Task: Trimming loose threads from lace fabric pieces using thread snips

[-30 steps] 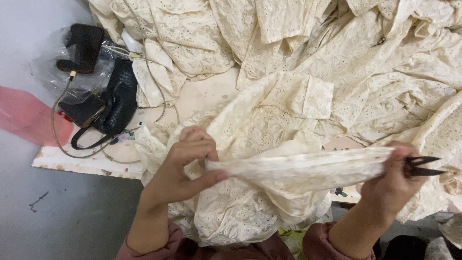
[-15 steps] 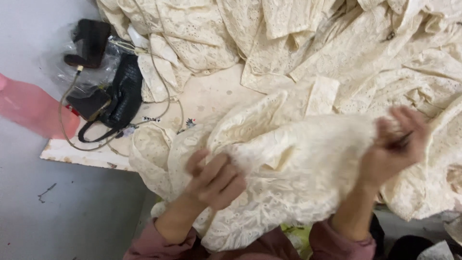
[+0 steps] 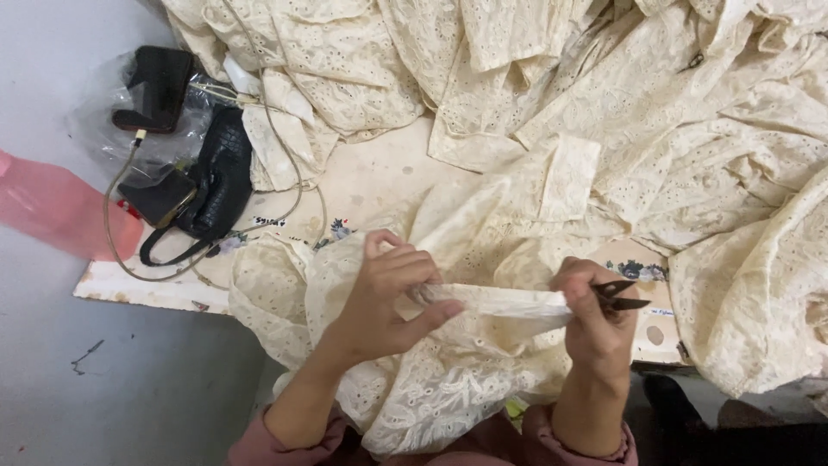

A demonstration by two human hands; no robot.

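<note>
The left hand (image 3: 392, 298) is closed around a bunched strip of cream lace cloth (image 3: 496, 302), fingers curled over the top and thumb pressed underneath, just past the near edge of the desk (image 3: 379, 185). The right hand (image 3: 595, 319) pinches the other end of the same strip, so the cloth runs taut and roughly level between the two hands. That right hand also grips small black scissors (image 3: 623, 295), whose blades stick out to the right, slightly parted and clear of the cloth.

More of the same cloth hangs below the hands and spills over the near edge of the desk toward the pink sleeves (image 3: 259, 444). A large heap of matching lace pieces (image 3: 673, 129) covers the far and right parts of the desk.

At the left edge of the desk lies a black handbag (image 3: 216, 185), with a black phone (image 3: 155, 86) on clear plastic wrap behind it and a thin cable (image 3: 112, 207) looping around them. A pink plastic thing (image 3: 60, 211) sits off the left edge, over the grey floor (image 3: 103, 380).
</note>
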